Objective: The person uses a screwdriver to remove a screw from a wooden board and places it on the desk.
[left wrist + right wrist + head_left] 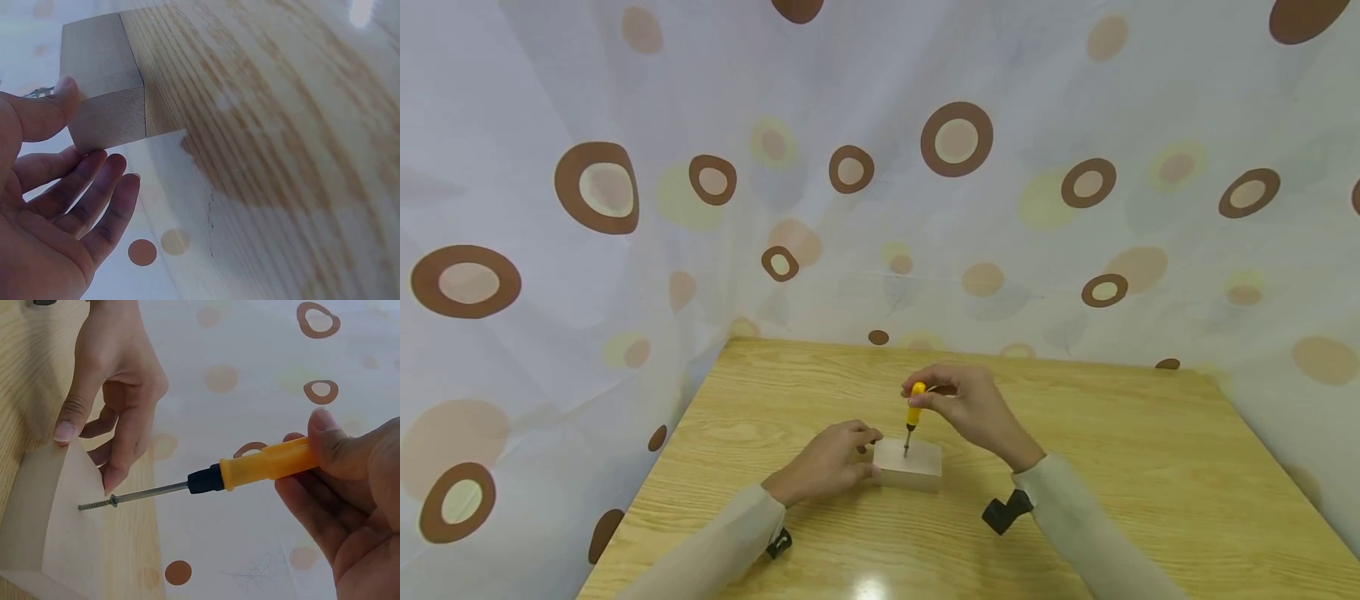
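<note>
A person's right hand (973, 410) pinches the yellow handle of a screwdriver (914, 415) between thumb and fingertips, its shaft lined up with a screw (95, 504) standing in the top face of a pale block (920, 472), on a wood-grain table (1135, 475) backed by a spotted curtain (880, 225). The block sits somewhat closer to the table's left edge than to its right, and well apart from the far edge; the near edge is out of view. The left hand (826, 463) grips the block's left end, thumb at the near corner and a fingertip at the far one, the remaining fingers loosely bent and slightly apart. Most of the thread shows above the face, and how deep the tip sits cannot be told. That shallow hold looks like the weak point: the driver leans slightly to the right in the head view, and a sideways push could tip the screw over or set it crooked. The driver's tip might also slip off the head if pressure strays from the screw's line, skidding toward the left hand's fingers. With only one end of the block held, a hard twist could swing its free right end across the tabletop.
</note>
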### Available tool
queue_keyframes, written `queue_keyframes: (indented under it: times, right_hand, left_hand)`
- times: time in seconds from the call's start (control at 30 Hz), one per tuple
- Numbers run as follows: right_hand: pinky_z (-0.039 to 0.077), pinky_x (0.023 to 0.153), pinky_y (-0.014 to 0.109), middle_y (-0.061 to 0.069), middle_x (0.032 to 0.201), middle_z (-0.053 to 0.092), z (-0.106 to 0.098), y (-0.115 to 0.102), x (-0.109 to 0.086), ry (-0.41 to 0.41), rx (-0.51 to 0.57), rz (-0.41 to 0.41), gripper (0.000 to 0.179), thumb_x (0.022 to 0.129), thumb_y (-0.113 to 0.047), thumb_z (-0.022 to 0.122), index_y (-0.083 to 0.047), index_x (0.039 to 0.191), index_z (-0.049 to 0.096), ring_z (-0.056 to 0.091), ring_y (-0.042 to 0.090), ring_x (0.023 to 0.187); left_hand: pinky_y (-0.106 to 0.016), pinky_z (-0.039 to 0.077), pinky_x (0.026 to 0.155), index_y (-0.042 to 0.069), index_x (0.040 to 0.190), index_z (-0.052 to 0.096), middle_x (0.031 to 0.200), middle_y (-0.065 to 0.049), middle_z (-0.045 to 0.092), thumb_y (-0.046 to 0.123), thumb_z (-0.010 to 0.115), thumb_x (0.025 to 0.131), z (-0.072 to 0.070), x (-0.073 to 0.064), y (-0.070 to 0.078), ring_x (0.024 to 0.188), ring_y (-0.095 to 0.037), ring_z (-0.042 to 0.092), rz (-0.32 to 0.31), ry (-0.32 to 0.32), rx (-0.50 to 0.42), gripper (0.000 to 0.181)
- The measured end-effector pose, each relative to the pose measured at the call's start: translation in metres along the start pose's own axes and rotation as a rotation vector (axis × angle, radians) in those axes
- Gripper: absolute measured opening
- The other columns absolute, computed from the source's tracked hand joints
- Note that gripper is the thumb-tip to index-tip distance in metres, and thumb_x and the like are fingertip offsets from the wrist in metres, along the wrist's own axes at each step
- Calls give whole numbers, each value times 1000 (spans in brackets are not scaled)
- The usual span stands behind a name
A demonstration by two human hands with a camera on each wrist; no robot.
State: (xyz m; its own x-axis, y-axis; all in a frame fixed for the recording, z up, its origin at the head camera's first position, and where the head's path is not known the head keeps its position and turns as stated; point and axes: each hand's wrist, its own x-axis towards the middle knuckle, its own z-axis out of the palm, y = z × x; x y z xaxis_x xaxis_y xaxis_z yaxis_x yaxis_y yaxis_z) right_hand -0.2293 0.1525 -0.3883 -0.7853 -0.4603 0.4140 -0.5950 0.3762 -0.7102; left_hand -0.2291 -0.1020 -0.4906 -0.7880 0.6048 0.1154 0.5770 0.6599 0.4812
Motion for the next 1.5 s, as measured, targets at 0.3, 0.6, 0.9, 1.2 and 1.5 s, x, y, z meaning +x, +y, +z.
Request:
queue_keyframes:
  times: [0.3,0.6,0.9,1.2,1.5]
  right_hand:
    - [57,73,31,-7,99,74,-1,1,1,20,-55,55,21,92,-26,79,-18,112,77,68,10,82]
    - [59,61,31,1,97,71,2,0,2,-14,-8,5,17,97,-14,72,-12,114,74,66,19,71]
    - [58,58,31,-4,91,72,5,-3,1,61,-21,56,16,91,-25,81,-16,104,77,66,14,65]
    - [57,56,30,-2,102,73,0,-6,4,-28,-19,33,17,97,-19,73,-17,113,77,64,19,69]
    - [59,61,32,-3,90,73,1,-2,2,75,17,66,18,88,-22,84,-12,101,75,69,17,67]
  left_hand:
    - [-30,56,86,5,138,63,133,-6,64,32,75,96,-1,-2,2,104,-16,66,-6,-1,-6,51]
    - [-31,55,86,5,139,63,133,-5,64,32,75,96,-2,-2,2,104,-16,65,-15,-2,-12,51]
    - [-30,55,87,7,140,63,135,-4,63,34,74,97,-2,-2,0,105,-14,64,-23,-12,-6,52]
    - [-31,55,88,8,140,62,136,-3,62,35,73,97,-3,-3,0,106,-14,65,-18,-15,5,52]
    - [-31,55,88,8,140,63,136,-4,62,36,73,97,-4,-3,0,106,-14,65,-15,-13,-5,52]
